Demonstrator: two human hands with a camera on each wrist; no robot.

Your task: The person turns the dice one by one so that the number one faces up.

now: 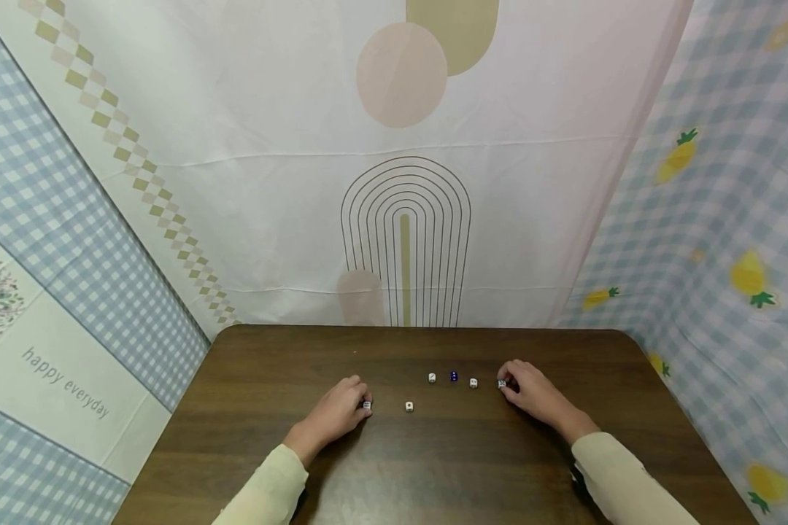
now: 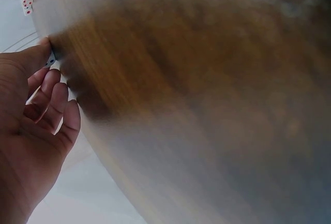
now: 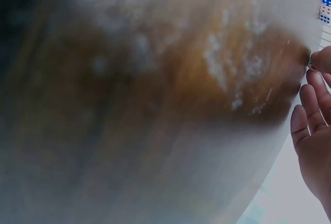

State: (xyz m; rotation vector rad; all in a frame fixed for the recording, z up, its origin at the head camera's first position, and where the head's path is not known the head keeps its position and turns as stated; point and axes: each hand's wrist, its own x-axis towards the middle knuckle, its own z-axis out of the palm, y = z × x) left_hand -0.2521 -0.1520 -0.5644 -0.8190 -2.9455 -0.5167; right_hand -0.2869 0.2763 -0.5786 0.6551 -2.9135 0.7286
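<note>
Between thumb and fingertips my left hand (image 1: 336,410) pinches a white die (image 1: 367,405) at the table's left middle; the left wrist view shows the same die (image 2: 50,60) with dark pips. On the right, my right hand (image 1: 532,390) pinches another white die (image 1: 502,383), mostly covered by the fingers in the right wrist view. A single white die (image 1: 409,407) lies to the right of my left hand. Farther back stand a white die (image 1: 432,378), a dark blue die (image 1: 454,376) and one more white die (image 1: 473,383), spaced apart, nearest my right hand.
The dice are on a brown wooden table (image 1: 427,467) with rounded far corners. A pale patterned cloth (image 1: 269,219) hangs right behind its far edge. Checked blue cloths hang at both sides, the right one (image 1: 709,240) printed with yellow fruit.
</note>
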